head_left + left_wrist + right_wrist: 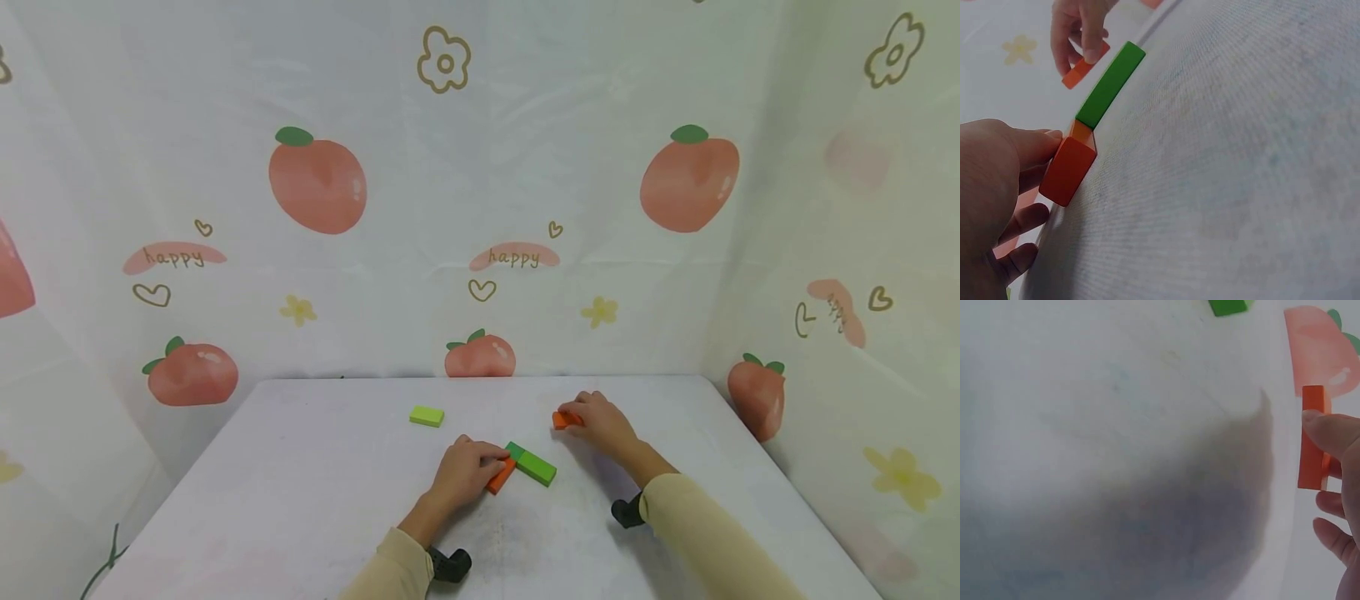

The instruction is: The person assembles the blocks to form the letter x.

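Note:
My left hand (pixel 465 472) pinches an orange block (pixel 502 477) low on the table, thumb on one side and fingers on the other. One end of that block meets a green block (pixel 537 468), which slants away to the right. A darker green piece (pixel 514 451) shows at the same corner. Farther right, my right hand (pixel 602 423) grips a second orange block (pixel 1314 447) between thumb and fingers; in the right wrist view it appears raised off the tabletop. That block stands apart from the green one.
A yellow-green block (pixel 427 416) lies alone toward the back of the white table (pixel 337 500). Behind the table hangs a white curtain (pixel 405 192) with fruit prints, and it continues along both sides.

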Motion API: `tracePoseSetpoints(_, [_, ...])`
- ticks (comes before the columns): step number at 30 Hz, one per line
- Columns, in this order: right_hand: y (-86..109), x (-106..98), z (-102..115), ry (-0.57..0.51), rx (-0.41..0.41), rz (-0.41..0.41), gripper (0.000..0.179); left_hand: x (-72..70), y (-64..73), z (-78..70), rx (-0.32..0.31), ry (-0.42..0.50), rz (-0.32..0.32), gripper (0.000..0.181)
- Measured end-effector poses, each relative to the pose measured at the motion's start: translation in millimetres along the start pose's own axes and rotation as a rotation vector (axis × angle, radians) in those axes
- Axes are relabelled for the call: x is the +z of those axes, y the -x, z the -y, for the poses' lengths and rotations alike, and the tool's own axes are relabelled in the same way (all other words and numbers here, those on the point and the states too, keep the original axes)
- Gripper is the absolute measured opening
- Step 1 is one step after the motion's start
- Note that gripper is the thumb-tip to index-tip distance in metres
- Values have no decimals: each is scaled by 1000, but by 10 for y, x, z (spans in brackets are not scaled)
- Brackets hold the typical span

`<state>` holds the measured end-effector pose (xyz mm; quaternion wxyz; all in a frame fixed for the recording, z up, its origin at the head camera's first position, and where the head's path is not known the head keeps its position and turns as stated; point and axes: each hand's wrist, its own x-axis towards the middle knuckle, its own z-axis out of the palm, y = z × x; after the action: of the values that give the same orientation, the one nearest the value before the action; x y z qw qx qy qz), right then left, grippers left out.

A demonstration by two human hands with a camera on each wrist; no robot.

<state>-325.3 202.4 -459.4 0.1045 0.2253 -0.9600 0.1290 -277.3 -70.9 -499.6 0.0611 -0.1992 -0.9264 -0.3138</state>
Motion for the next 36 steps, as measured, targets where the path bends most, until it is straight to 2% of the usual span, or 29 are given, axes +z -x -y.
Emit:
tracePoseSetpoints(14, [-10,188,138,-48,-45,-37,28,9,1,8,6,-5,-6,21])
tracePoseSetpoints(22, [-13,260,236,-65,-26,3,29,5,-3,8,5,-17,-1,22])
tracePoseSetpoints(36, [-20,277,330,-73,-65,66,25,10,-1,6,-3,-8,-1,22])
